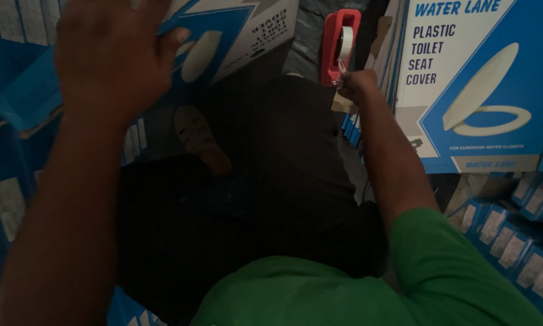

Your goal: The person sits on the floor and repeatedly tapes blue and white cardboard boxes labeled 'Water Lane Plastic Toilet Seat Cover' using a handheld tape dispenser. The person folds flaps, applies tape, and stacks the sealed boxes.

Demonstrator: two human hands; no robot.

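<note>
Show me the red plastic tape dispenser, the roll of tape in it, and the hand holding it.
red plastic tape dispenser (332, 45), head view, its left side wall
roll of tape (344, 42), head view, its outer face
right hand (359, 86), head view, its knuckles

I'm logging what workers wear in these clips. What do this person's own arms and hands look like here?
Both hands are bare: no gloves, rings or watch show on the left hand or the right hand. The forearms are uncovered. A green short sleeve covers the right upper arm; the left arm's sleeve is out of view.
</note>
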